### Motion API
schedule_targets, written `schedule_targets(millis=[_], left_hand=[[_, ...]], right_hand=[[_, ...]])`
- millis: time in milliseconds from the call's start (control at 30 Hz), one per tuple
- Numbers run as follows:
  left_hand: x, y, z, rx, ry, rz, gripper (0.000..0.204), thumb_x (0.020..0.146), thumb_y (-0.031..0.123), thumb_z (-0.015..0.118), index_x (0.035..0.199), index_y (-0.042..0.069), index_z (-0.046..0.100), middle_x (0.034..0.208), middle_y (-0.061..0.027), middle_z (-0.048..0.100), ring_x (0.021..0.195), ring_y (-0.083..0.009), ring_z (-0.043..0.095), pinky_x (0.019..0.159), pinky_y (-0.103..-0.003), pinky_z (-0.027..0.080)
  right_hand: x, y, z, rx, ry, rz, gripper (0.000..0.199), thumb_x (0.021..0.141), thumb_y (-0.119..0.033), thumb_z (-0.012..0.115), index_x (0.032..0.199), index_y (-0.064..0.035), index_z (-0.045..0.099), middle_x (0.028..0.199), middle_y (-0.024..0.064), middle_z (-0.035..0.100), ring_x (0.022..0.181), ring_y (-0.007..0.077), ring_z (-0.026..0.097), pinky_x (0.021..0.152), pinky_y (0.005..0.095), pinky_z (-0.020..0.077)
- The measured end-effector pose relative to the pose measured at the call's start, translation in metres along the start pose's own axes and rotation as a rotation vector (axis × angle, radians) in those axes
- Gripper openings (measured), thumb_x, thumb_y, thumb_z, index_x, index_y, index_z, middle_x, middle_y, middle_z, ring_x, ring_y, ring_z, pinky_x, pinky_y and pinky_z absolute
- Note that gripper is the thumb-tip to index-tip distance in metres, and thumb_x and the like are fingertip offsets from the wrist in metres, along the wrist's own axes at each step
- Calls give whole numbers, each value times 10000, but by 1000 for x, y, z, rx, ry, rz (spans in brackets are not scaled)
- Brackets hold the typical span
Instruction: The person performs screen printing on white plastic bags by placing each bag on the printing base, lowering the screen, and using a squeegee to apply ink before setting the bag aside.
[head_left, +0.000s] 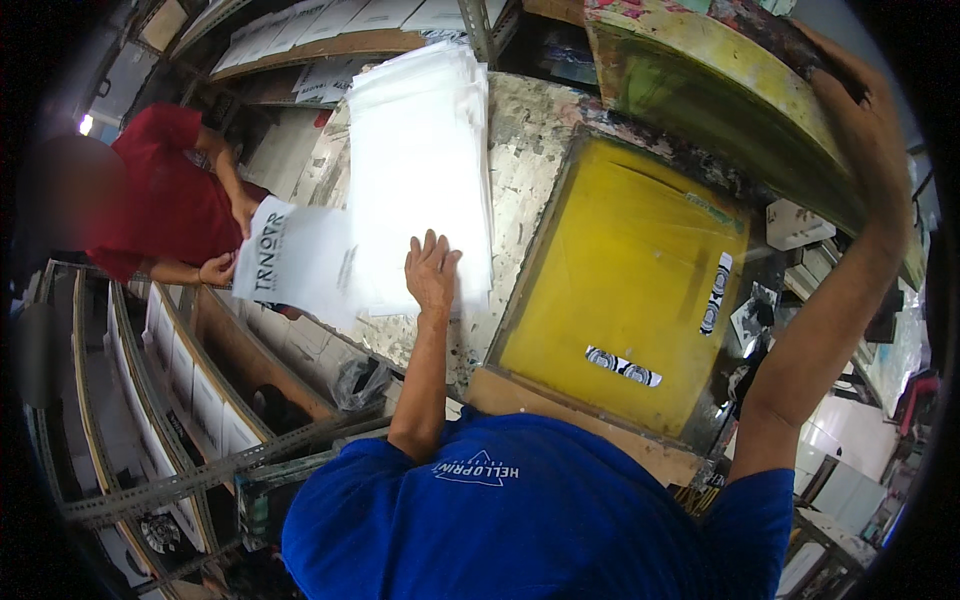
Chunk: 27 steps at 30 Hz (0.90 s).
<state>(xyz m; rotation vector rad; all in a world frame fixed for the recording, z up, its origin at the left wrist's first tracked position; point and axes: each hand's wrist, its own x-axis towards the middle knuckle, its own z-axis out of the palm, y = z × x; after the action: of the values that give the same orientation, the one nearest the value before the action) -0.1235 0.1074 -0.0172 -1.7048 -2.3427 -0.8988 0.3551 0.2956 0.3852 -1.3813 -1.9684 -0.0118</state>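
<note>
My left hand (432,272) lies with its fingers spread on the near end of a tall stack of white plastic sheets or bags (418,150). Up at the right, my right hand (862,115) grips the outer edge of a raised screen-printing frame (720,95), whose mesh is yellow-green and stained. Beside the stack, to its right, is a flat yellow printing bed (610,270). Two patterned black-and-white strips (622,366) are on the bed, one near its front and one by its right side.
At the left a person in a red shirt (165,180) holds a white printed sheet (290,255) with both hands, its end reaching the stack. Slatted racks (190,380) bearing white printed sheets stand at lower left. A shelf (330,52) with more sheets is behind the paint-spotted table (530,130).
</note>
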Motion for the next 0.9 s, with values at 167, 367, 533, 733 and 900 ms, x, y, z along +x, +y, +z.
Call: schedule_targets(millis=[167,367,533,733,900], left_hand=[[9,-5,17,-146,83,-50,102,832,90,761,933,70,761,1138,-98,754,1068,-334,692,923,-438,500],[16,78,-28,-322,-440,271,386,905,332,731,1207,93,726,1421,-152,612,1370,-384,511,1148,-577,328],[-21,101,11,-58,-552,300,711,912,514,663,1491,128,512,1625,-185,346,1504,-498,233,1174,-718,121],[-9,187,84,-215,-611,669,769,830,592,700,1467,188,554,1612,-85,395,1511,-419,260,1196,-681,148],[4,258,116,-315,-794,933,825,783,651,707,1481,243,542,1645,-27,349,1555,-336,185,1257,-605,54]], right_hand=[[1,-4,3,49,-6,-11,447,962,-292,656,1327,-35,639,1265,130,665,1132,179,629,1031,302,446],[-4,-40,-6,172,-81,4,412,887,-215,699,1252,-25,693,1131,144,721,1033,188,659,941,313,495],[-18,-101,0,-59,11,-131,388,840,-162,652,1165,31,736,969,177,765,832,204,685,818,312,542],[-10,-96,-15,6,-117,-131,405,849,-229,644,1144,30,744,984,204,766,811,241,697,784,331,547],[3,-60,-3,93,-25,-220,411,832,-229,652,1123,49,741,992,225,763,817,266,713,781,341,553]])
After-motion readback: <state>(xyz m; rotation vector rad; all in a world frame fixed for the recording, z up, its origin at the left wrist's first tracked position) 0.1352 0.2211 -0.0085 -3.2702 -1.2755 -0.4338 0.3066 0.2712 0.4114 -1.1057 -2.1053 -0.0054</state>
